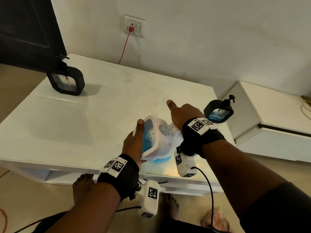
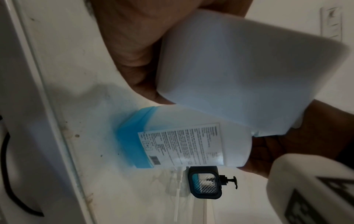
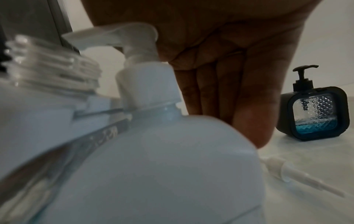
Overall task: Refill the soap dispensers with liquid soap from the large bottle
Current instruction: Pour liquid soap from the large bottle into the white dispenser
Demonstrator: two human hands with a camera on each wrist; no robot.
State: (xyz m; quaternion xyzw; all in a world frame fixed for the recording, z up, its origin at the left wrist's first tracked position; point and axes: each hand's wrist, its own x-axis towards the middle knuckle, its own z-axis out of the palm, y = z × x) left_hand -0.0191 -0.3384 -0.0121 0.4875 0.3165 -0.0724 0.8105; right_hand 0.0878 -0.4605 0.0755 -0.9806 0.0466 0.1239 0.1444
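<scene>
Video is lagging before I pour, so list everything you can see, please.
White-framed soap dispenser with an open clear threaded neck: 1, blue soap inside, tilted in the left hand.
Large white pump bottle: 1, blue soap at its base, on the table under the right hand.
Black-framed pump dispensers: 2, one far left, one far right holding some blue soap.
Loose white pump: 1, lying on the table.
White table: 1.
Wall socket: 1, red plug and cable.
White cabinet: 1, right.
Pink cloth: 1, floor.
Left hand: grips the white-framed dispenser.
Right hand: fingers straight, over the bottle's pump.
</scene>
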